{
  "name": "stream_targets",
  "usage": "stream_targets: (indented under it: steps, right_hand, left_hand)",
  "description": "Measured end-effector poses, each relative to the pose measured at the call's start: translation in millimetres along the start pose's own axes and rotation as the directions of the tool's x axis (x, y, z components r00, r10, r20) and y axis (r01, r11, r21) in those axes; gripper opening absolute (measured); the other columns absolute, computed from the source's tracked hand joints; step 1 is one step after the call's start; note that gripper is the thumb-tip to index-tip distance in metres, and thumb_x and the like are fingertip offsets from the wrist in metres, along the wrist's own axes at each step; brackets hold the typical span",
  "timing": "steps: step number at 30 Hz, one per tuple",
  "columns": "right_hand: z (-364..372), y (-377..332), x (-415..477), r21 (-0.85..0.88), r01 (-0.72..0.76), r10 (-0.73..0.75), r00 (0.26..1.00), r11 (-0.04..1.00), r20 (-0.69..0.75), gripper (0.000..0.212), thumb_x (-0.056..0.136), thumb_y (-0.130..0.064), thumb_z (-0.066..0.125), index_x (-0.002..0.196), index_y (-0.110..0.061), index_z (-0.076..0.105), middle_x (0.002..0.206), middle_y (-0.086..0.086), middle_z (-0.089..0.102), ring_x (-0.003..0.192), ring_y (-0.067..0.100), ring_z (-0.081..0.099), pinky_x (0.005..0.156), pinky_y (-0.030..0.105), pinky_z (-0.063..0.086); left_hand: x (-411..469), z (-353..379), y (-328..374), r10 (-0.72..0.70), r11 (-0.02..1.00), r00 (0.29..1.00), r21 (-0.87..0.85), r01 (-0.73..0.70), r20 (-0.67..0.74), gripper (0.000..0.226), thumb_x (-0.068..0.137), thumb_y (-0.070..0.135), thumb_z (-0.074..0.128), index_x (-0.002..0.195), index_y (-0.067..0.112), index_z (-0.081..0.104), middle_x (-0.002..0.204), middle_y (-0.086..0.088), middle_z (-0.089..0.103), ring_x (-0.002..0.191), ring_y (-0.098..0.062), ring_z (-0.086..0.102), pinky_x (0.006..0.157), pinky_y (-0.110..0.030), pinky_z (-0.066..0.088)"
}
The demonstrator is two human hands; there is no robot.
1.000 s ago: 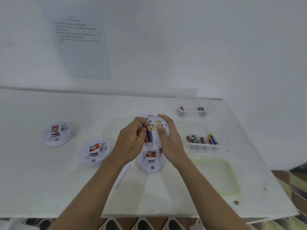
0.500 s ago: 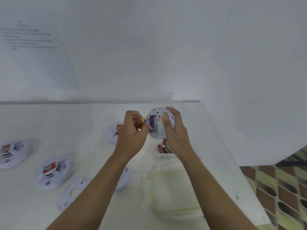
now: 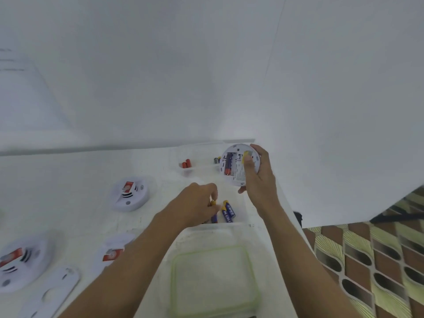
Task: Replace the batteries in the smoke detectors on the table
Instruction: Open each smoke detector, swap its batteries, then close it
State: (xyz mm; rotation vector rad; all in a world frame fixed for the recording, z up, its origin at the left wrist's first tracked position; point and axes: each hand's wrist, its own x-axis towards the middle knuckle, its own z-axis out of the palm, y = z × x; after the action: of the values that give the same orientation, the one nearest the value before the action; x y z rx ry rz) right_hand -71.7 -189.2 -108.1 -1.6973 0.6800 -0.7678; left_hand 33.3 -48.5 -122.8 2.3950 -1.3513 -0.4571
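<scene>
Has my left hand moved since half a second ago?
Yes. The left hand left the detector and came down to the battery tray, pinching a battery.

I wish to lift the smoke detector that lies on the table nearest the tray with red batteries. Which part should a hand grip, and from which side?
Grip the smoke detector by its round rim, from above, thumb and fingers on opposite edges. It lies flat on the table as a low dome, so only the rim offers a hold. The left hand, nearer, holds a battery.
</scene>
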Motion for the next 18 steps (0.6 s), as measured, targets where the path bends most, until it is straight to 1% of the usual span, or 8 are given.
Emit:
stream_targets:
  steps: [3,6,8,10,12,14,16,18]
  right_hand:
    - [-6,4,4,0.017,-0.016,0.015,1.000,1.000,0.021,0.031,0.106,-0.035,0.043,0.137,-0.033,0.043,0.104,-0.012,0.065,0.077,0.013,0.070,0.052,0.028,0.055]
    - [-9,6,6,0.024,-0.019,0.017,0.999,1.000,0.052,0.031,0.106,-0.039,0.043,0.136,-0.035,0.044,0.102,-0.014,0.065,0.078,0.017,0.070,0.052,0.029,0.055]
    - [-10,7,8,0.019,-0.016,0.015,0.997,1.000,0.077,0.031,0.105,-0.041,0.043,0.135,-0.036,0.044,0.104,-0.015,0.065,0.081,0.018,0.071,0.053,0.030,0.056]
    - [-11,8,10,0.006,-0.010,0.010,0.994,1.000,0.105,0.031,0.105,-0.044,0.043,0.135,-0.036,0.044,0.107,-0.015,0.065,0.085,0.017,0.071,0.053,0.030,0.057]
    - [-13,8,11,-0.010,0.003,-0.002,0.991,1.000,0.137,0.032,0.105,-0.045,0.042,0.135,-0.037,0.043,0.107,-0.012,0.066,0.085,0.016,0.071,0.053,0.029,0.057]
    - [-15,9,11,-0.022,0.025,-0.021,0.986,0.999,0.166,0.032,0.105,-0.045,0.041,0.136,-0.037,0.043,0.107,-0.009,0.067,0.085,0.016,0.071,0.052,0.028,0.057]
    - [-17,9,12,-0.044,0.052,-0.044,0.983,0.998,0.178,0.031,0.105,-0.044,0.041,0.136,-0.038,0.043,0.110,-0.007,0.067,0.086,0.015,0.070,0.053,0.022,0.054]
    - [-19,9,15,-0.087,0.090,-0.072,0.980,0.992,0.186,0.032,0.106,-0.044,0.039,0.136,-0.036,0.043,0.113,-0.007,0.067,0.086,0.013,0.067,0.056,0.015,0.049]
  left_hand:
    - [6,-2,4,-0.023,0.999,1.000,0.026,0.024,-0.017,0.023,0.094,0.044,0.057,0.108,0.025,0.057,0.079,0.007,0.069,0.074,-0.006,0.056,0.079,-0.032,0.053]
    - [8,-6,13,0.022,0.994,0.970,-0.102,-0.048,-0.244,0.014,0.096,0.030,0.057,0.105,0.021,0.060,0.070,0.008,0.066,0.063,-0.006,0.059,0.070,-0.028,0.052]
    - [10,-7,18,0.067,0.982,0.885,-0.124,-0.139,-0.461,0.009,0.091,0.021,0.061,0.099,0.020,0.060,0.077,0.010,0.061,0.067,-0.005,0.054,0.066,-0.022,0.044]
    - [17,-5,20,0.116,0.977,0.797,-0.076,-0.199,-0.593,0.015,0.086,0.015,0.065,0.101,0.017,0.062,0.093,0.007,0.059,0.079,-0.007,0.053,0.070,-0.014,0.040]
    - [23,-1,20,0.176,0.975,0.763,0.004,-0.222,-0.623,0.026,0.083,0.013,0.069,0.109,0.012,0.066,0.110,0.001,0.062,0.099,-0.012,0.056,0.082,-0.012,0.041]
    - [27,2,21,0.246,0.965,0.765,0.075,-0.252,-0.595,0.034,0.081,0.010,0.071,0.115,0.010,0.068,0.123,-0.004,0.064,0.113,-0.018,0.057,0.092,-0.018,0.042]
    - [29,2,24,0.309,0.948,0.768,0.117,-0.297,-0.561,0.036,0.079,0.007,0.072,0.115,0.009,0.070,0.127,-0.008,0.066,0.115,-0.019,0.062,0.092,-0.024,0.049]
    - [30,3,26,0.343,0.936,0.759,0.129,-0.328,-0.554,0.036,0.078,0.005,0.074,0.114,0.008,0.072,0.123,-0.010,0.068,0.111,-0.019,0.066,0.089,-0.028,0.055]
